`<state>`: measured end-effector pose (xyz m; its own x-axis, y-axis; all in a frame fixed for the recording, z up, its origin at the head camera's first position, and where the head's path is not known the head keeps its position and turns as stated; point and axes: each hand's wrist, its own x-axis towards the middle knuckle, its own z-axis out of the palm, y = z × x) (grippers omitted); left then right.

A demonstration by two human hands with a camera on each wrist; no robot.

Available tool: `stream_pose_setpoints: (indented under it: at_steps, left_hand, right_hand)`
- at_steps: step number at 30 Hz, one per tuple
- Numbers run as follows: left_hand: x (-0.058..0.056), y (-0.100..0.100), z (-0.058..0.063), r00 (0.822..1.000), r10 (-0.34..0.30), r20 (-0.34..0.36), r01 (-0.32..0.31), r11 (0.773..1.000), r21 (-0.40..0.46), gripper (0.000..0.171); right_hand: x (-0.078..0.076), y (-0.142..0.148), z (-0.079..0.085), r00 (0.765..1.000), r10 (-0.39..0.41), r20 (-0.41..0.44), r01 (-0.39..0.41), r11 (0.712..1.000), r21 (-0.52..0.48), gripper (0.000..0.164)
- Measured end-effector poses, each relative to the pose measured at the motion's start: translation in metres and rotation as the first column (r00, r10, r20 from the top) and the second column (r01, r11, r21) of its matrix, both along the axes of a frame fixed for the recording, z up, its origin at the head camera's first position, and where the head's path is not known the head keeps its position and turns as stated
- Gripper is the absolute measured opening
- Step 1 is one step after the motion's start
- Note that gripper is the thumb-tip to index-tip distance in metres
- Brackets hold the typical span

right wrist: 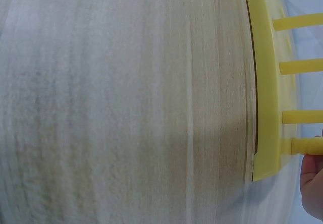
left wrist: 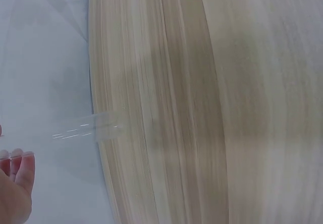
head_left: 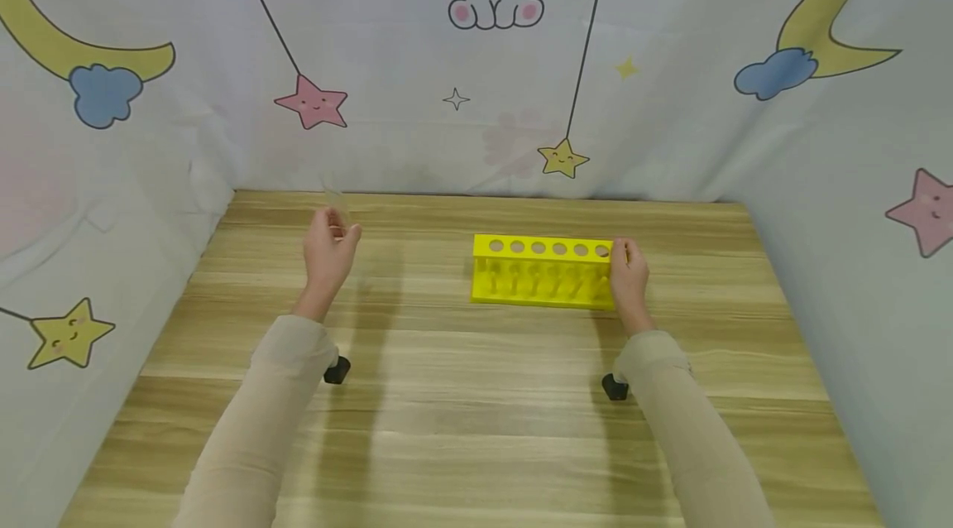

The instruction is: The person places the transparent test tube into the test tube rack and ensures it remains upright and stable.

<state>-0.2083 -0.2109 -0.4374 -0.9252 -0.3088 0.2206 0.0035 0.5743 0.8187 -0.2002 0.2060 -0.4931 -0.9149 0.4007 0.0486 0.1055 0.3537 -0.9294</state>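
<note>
A clear test tube (head_left: 337, 202) rises from the fingertips of my left hand (head_left: 328, 256), held above the left side of the table. In the left wrist view the see-through tube (left wrist: 83, 128) stretches away from the fingers (left wrist: 24, 176), its far end overlapping the table's back edge. My right hand (head_left: 630, 280) grips the right end of a yellow test tube rack (head_left: 547, 302), which stands upright with a row of round holes along its top. Seen from the right wrist, the thumb lies against the end post of the rack (right wrist: 268, 82).
The wood-grain table (head_left: 476, 412) reaches back to a white cloth wall (head_left: 417, 40) printed with stars, moons and a bear. Similar cloth hangs along both sides. A small black piece (head_left: 337, 370) shows at the left cuff, and another black piece (head_left: 615, 386) at the right.
</note>
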Motion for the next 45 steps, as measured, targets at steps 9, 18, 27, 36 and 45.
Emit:
stream_pose_setpoints:
  at_steps: [9, 18, 27, 36, 45]
  left_hand:
    - [0.001, 0.008, 0.001, 0.999, -0.046, -0.010, 0.046, 0.999, 0.026, 0.026]
    - [0.003, 0.014, 0.002, 0.997, -0.073, -0.012, 0.073, 0.997, 0.027, 0.026]
    - [0.003, 0.022, 0.007, 0.994, -0.112, -0.009, 0.113, 0.992, 0.054, 0.030]
    - [0.002, 0.030, 0.011, 0.988, -0.153, -0.019, 0.154, 0.987, 0.038, 0.032]
    - [0.002, 0.037, 0.017, 0.984, -0.177, -0.024, 0.178, 0.983, 0.050, 0.028]
  right_hand:
    - [0.000, 0.000, -0.001, 1.000, -0.007, 0.018, 0.007, 1.000, -0.023, 0.037]
    - [0.001, 0.000, -0.001, 1.000, 0.002, 0.014, -0.001, 1.000, -0.022, 0.038]
    - [0.002, 0.000, -0.002, 1.000, 0.004, -0.008, -0.004, 1.000, -0.026, 0.038]
    - [0.003, -0.001, 0.001, 1.000, 0.019, -0.008, -0.020, 0.999, -0.033, 0.039]
    - [0.002, 0.000, -0.001, 1.000, 0.018, -0.012, -0.018, 1.000, -0.006, 0.039]
